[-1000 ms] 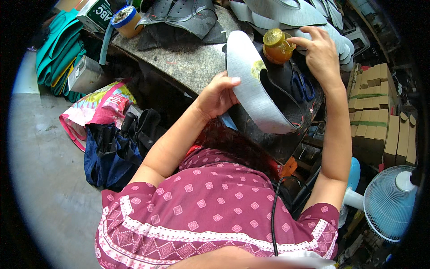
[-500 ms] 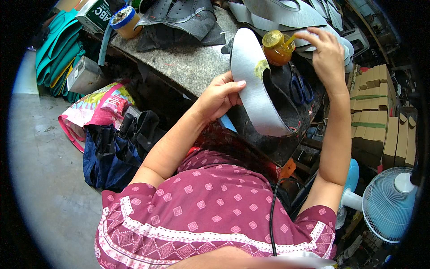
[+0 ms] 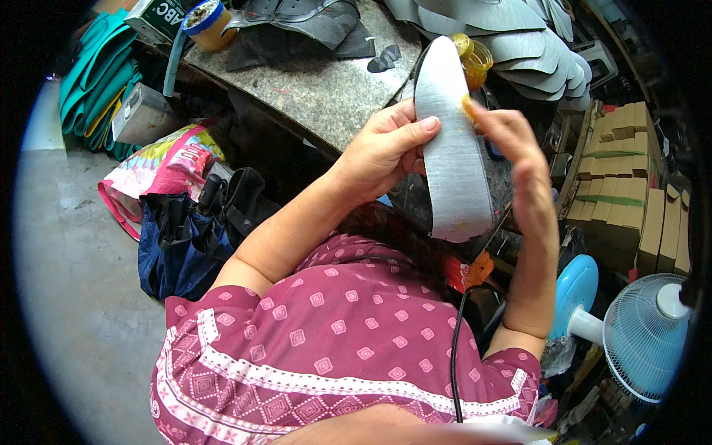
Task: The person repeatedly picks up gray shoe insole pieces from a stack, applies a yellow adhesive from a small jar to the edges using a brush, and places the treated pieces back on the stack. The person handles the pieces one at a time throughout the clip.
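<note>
A long, curved grey shoe-upper piece (image 3: 456,174) stands upright over the bench, gripped at its left edge between the thumb and fingers of my left hand (image 3: 387,148). My right hand (image 3: 519,159), partly blurred, is closed by the piece's right edge. From its fingers a small yellow-tipped applicator (image 3: 469,109) touches or nearly touches that edge; most of it is hidden. Behind the piece, partly covered, is a glass jar of amber glue-like liquid (image 3: 478,65). Small black scraps (image 3: 384,59) lie on the bench left of the piece.
Stacked grey cut pieces (image 3: 530,55) fill the bench's far right. Black shoe uppers (image 3: 304,26) and a blue-rimmed tub (image 3: 206,26) sit at the far left. Bags (image 3: 178,237) lie to my left; a fan (image 3: 641,337) and tan boxes (image 3: 615,163) are right.
My right hand has come down from the jar to the grey piece, bringing the yellow applicator. My left hand has turned the piece and moved it slightly right, covering part of the jar.
</note>
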The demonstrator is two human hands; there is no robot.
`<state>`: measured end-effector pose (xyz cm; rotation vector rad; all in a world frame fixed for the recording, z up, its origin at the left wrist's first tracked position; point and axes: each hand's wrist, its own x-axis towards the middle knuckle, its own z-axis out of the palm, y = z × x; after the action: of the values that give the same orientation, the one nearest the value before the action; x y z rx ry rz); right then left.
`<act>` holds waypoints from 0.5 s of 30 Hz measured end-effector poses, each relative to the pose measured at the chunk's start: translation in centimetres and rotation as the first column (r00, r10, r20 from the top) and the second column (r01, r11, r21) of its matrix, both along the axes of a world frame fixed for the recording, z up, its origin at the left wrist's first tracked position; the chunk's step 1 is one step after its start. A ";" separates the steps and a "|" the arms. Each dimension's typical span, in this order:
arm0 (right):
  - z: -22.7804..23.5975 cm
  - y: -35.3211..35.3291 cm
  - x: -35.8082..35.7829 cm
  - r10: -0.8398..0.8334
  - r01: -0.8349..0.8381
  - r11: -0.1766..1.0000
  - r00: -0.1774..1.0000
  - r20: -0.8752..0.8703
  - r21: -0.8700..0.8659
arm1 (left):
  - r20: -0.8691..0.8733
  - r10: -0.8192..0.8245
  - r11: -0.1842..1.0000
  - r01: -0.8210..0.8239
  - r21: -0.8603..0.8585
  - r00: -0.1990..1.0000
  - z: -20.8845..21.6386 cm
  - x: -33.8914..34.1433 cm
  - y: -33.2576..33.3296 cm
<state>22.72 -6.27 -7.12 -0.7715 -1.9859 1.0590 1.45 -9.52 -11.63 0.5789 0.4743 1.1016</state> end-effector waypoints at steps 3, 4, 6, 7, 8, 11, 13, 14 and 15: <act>-1.4 -0.7 0.1 -0.117 0.112 0.992 0.988 0.102 0.051 | 0.009 0.003 1.000 -0.003 0.010 1.000 0.3 0.1 -0.2; -1.6 -0.8 0.4 -0.124 0.118 0.991 0.985 0.122 0.058 | 0.004 0.018 1.000 -0.018 -0.015 1.000 0.3 0.1 -0.3; -1.6 -1.1 1.1 -0.158 0.149 0.986 0.980 0.119 0.080 | -0.003 0.043 0.998 -0.043 -0.042 0.999 0.5 0.1 -0.4; -1.8 -1.4 1.1 -0.186 0.183 0.982 0.979 0.085 0.037 | 0.002 0.039 0.999 -0.039 -0.037 0.999 0.6 0.1 -0.4; -1.8 -1.7 1.0 -0.153 0.154 0.988 0.986 0.073 -0.013 | 0.000 0.024 0.999 -0.024 -0.042 1.000 0.7 0.2 -0.4; -2.3 -2.4 0.1 -0.107 0.113 0.990 0.992 0.073 -0.082 | -0.025 0.005 0.998 -0.007 -0.063 1.000 0.9 0.8 -0.5; -2.8 -2.8 -0.5 -0.156 0.156 0.988 0.983 0.100 0.009 | -0.060 0.020 0.995 -0.025 -0.093 0.998 1.0 1.3 -0.5; -2.9 -2.9 -0.6 -0.170 0.169 0.985 0.979 0.116 0.019 | -0.063 0.038 0.995 -0.044 -0.093 0.997 1.0 1.5 -0.5; -3.0 -2.9 -0.8 -0.184 0.182 0.983 0.974 0.133 0.028 | -0.057 0.049 0.993 -0.055 -0.102 0.997 1.0 1.6 -0.6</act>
<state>21.93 -9.19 -10.15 -1.0204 -1.9881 0.9030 3.04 -10.08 -10.59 0.5087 0.5935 1.1060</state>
